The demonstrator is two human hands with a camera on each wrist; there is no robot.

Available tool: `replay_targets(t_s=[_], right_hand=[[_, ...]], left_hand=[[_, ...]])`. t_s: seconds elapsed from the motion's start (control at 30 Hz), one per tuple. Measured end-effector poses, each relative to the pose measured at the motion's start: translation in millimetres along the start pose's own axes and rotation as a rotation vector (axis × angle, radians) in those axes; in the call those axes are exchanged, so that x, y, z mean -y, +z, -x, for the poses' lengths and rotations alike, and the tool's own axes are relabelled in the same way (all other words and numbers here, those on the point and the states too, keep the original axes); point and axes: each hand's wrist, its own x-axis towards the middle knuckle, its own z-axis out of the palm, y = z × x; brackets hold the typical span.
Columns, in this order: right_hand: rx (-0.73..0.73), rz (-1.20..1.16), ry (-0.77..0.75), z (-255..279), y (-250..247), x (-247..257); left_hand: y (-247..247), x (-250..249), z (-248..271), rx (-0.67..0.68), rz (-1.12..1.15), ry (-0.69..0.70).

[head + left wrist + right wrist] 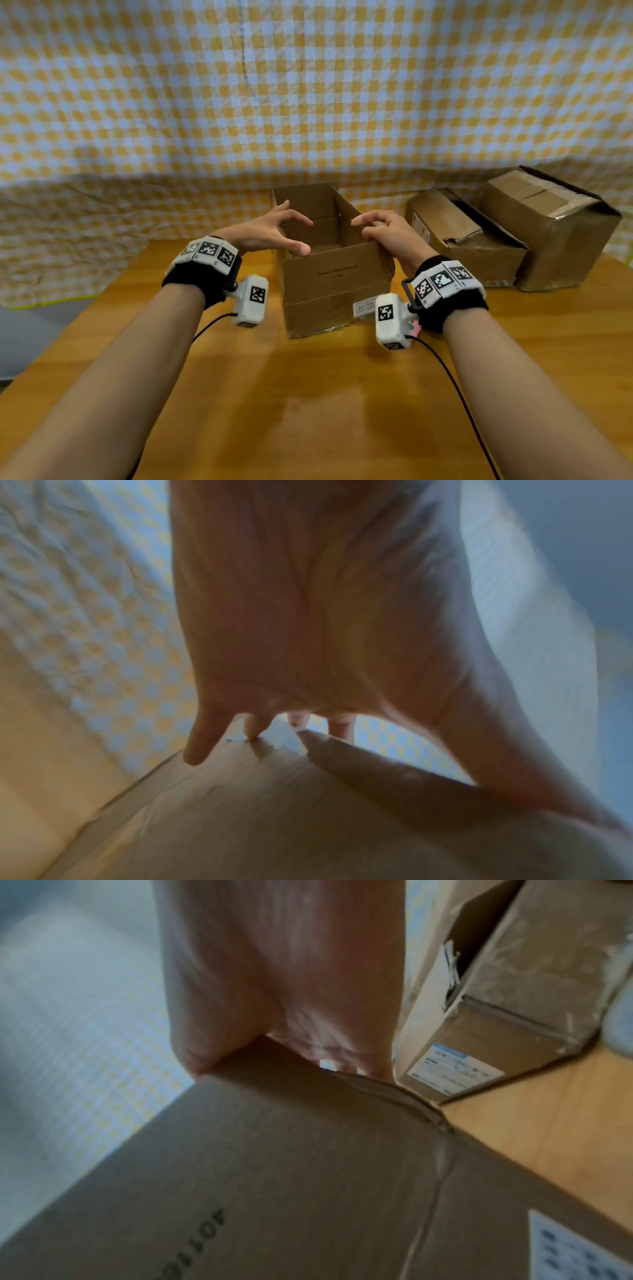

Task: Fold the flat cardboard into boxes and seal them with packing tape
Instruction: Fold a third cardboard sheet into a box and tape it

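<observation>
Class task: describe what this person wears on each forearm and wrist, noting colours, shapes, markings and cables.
Both forearms are bare, with no sleeves. Each wrist carries a black wristband topped by white blocks printed with black-and-white square codes. A white boxy camera unit hangs beneath the left wrist, another beneath the right, each bearing a code marker. A thin black cable trails from the right unit; another leaves the left.

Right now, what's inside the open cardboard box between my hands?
The open box shows only bare cardboard inner walls and a strip of its floor; nothing is visible in it. The near wall hides the front of the floor. The left hand and right hand hover over the rim.
</observation>
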Motion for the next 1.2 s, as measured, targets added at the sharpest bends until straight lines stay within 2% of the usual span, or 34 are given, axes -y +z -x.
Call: replay_targets(t_s=[0.1, 0.2, 0.3, 0.33, 0.37, 0.43, 0.53, 0.63, 0.73, 0.83, 0.93, 1.0, 1.1, 1.2], right_hand=[[0.002, 0.001, 0.02, -2, -6, -4], [-0.109, 0.011, 0.036, -5, -12, -10], [-0.27, 0.113, 0.047, -8, -13, -15], [-0.321, 0.138, 0.043, -10, -12, -16], [-0.37, 0.152, 0.041, -10, -12, -17], [-0.455, 0.169, 0.048, -10, -11, -20], [-0.494, 0.179, 0.039, -7, -9, -25], [-0.439, 0.241, 0.039, -4, -11, -22], [-0.358, 0.326, 0.061, -1, -13, -10], [-0.339, 0.352, 0.076, 2, -13, -2], [-0.338, 0.363, 0.069, 4, -13, -2], [-0.34, 0.357, 0.061, 4, -12, -2], [-0.349, 0.349, 0.043, 3, -11, -2], [-0.343, 0.363, 0.043, 3, -9, -2]], left_hand=[[-1, -3, -1, -0.026, -0.045, -0.053], [-10, 9, 2, -0.181, -0.11, -0.079], [-14, 28, 9, -0.407, -0.06, 0.092], [-14, 32, 14, -0.42, -0.024, 0.139], [-13, 35, 17, -0.374, 0.022, 0.153], [-9, 39, 20, -0.206, 0.073, 0.092], [-2, 38, 13, -0.07, -0.081, -0.104], [9, 31, -7, -0.079, -0.306, -0.294], [16, 19, -28, -0.072, -0.509, -0.351], [16, 16, -51, -0.051, -0.397, -0.371], [9, 24, -68, -0.101, -0.264, -0.379], [4, 30, -75, -0.144, -0.223, -0.362], [0, 28, -82, -0.13, -0.103, -0.293], [-1, 26, -88, -0.247, 0.017, -0.32]])
